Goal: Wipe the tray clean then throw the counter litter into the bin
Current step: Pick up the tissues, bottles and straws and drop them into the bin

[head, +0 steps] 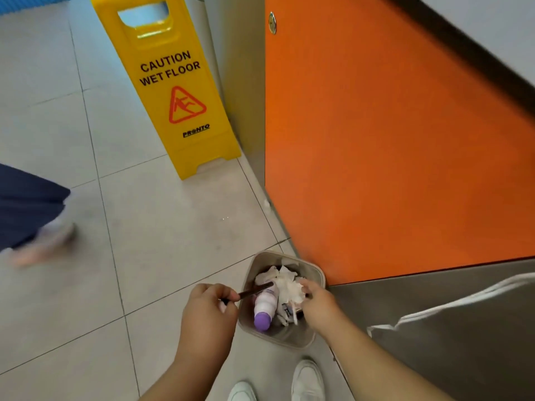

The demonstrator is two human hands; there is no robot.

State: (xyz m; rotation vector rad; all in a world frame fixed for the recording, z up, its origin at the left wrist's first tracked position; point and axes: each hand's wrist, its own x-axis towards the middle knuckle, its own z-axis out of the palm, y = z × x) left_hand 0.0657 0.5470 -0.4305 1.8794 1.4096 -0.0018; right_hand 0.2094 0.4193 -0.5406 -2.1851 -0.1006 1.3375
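A pale tiled floor (144, 256) fills the view, with a yellow wet-floor sign (173, 91) standing at 11 o'clock and an orange panel (390, 154) at 2 o'clock, above a steel panel (434, 357) at 4 o'clock; a white strap (448, 305) hangs across the steel; the small beige bin (289, 341) sits on the floor at 6 o'clock, just beside the orange panel's lower corner, holding crumpled white tissue (286, 282) and a white bottle (265, 308) with a purple cap; the left hand (208, 308), at the bin's 9 o'clock, pinches a thin dark stick (256, 290) whose far end reaches over the rim; the right hand (317, 306), at the bin's 3 o'clock, has its fingertips on the tissue, though whether they grip it I cannot tell; white shoes (307, 380) stand at the bin's 6 o'clock; a blurred dark trouser leg (29, 209) shows at 9 o'clock
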